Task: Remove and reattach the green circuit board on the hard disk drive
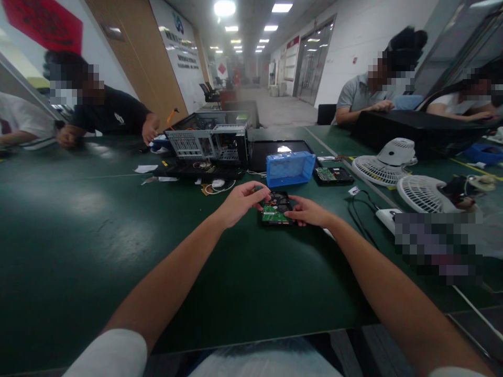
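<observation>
A hard drive (274, 215) with a green circuit board facing up lies on the green table in front of me. My left hand (242, 203) is over its left upper side, thumb and fingers pinched together. Something small and dark shows between those fingers, too small to name. My right hand (308, 210) grips the drive's right edge, with fingertips on its board and side. Just behind the drive stands a blue plastic bin (291, 170), tipped on its side. A second hard drive (334, 175) lies to the right of the bin.
An opened computer case (206, 144) stands at the back left, with a dark flat panel (281, 152) beside it. To the right are white fan parts (387, 162), a white power strip (387, 219) and a black cable (363, 222). Co-workers sit across the table on both sides.
</observation>
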`<action>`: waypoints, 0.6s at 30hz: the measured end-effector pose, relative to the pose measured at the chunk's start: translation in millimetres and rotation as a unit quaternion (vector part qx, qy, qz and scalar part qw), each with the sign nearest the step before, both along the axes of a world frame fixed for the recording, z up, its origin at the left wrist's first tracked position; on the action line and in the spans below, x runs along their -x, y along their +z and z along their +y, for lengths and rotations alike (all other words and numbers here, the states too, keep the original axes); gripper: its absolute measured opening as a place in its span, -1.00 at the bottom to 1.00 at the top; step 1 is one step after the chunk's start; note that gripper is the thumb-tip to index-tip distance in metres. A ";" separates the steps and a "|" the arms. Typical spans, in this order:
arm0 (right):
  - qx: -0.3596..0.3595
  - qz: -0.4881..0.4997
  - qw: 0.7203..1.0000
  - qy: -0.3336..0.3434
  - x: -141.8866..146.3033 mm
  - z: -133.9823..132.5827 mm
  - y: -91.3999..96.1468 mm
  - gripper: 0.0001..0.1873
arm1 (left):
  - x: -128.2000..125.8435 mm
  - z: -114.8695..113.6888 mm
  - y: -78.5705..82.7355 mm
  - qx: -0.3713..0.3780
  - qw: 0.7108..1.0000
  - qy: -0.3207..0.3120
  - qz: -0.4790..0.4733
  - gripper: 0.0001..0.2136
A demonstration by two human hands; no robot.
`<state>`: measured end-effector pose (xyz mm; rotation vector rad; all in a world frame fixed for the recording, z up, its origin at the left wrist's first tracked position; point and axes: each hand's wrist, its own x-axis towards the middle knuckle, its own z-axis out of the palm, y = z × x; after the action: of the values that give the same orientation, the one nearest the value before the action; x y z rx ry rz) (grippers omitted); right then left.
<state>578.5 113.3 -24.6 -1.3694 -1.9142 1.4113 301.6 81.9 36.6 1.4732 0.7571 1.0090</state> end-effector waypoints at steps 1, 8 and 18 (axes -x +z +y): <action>0.000 -0.005 1.000 0.001 0.5 -0.6 1.6 0.01 | -0.3 0.0 -1.0 -0.019 1.000 0.006 0.017 -0.67; 0.011 -0.046 0.999 0.004 7.3 -9.3 8.5 -0.09 | 0.7 5.2 -7.8 -0.097 0.993 0.017 0.067 -0.68; -0.024 -0.024 0.999 -0.027 13.5 -2.0 2.0 -0.10 | 4.4 10.3 -12.8 -0.136 0.986 0.062 0.079 -0.71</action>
<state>565.0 111.3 -22.6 -1.4352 -1.9132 1.3102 297.2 92.2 23.8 1.7755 0.8586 1.1325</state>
